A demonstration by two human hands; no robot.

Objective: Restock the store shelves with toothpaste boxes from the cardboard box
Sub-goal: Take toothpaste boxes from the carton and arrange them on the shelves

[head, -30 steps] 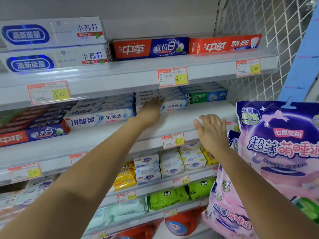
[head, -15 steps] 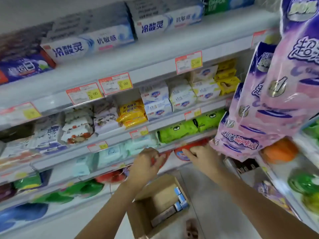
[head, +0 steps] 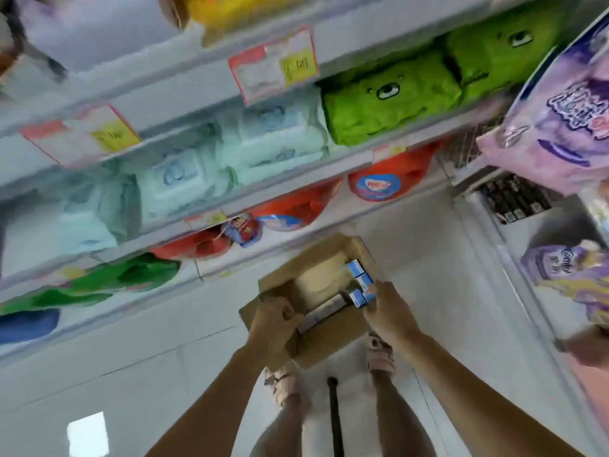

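The brown corrugated cardboard box [head: 316,298] sits open on the pale floor below the shelves [head: 197,199]. Inside, at its right end, lie slim rectangular toothpaste boxes [head: 360,285] with glossy blue ends. The right hand [head: 384,306] closes on those; the left hand [head: 273,319] curls round the box's near rim.

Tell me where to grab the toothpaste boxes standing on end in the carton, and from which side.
Grip the blue end caps that point up out of the cardboard box, pinching across a box's two long sides and coming straight down from above. They stand packed against the carton's right wall, so only their tops are free. The right hand is already at them; the left hand is at the carton's near-left edge.
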